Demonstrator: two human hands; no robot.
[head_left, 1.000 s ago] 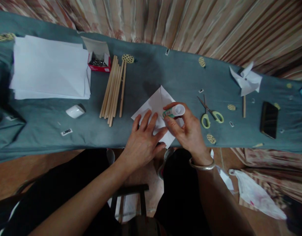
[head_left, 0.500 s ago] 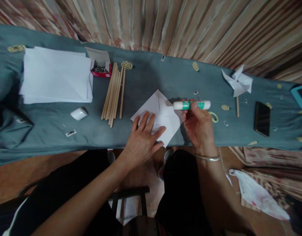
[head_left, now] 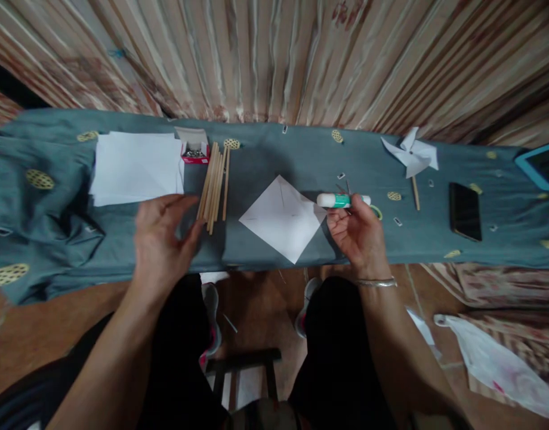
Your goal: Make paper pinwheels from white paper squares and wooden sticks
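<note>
One paper square [head_left: 287, 227] lies center frame, right hand [head_left: 360, 234] gripping a glue stick [head_left: 339, 200] beside it, left hand [head_left: 162, 239] half-open, apparently empty. Gluing seems in hand; spreading more calls for steadying the square.

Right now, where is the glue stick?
In the head view, right of centre, the glue stick is held in the right hand, by the white paper square's right corner, partly hiding the scissors.
</note>
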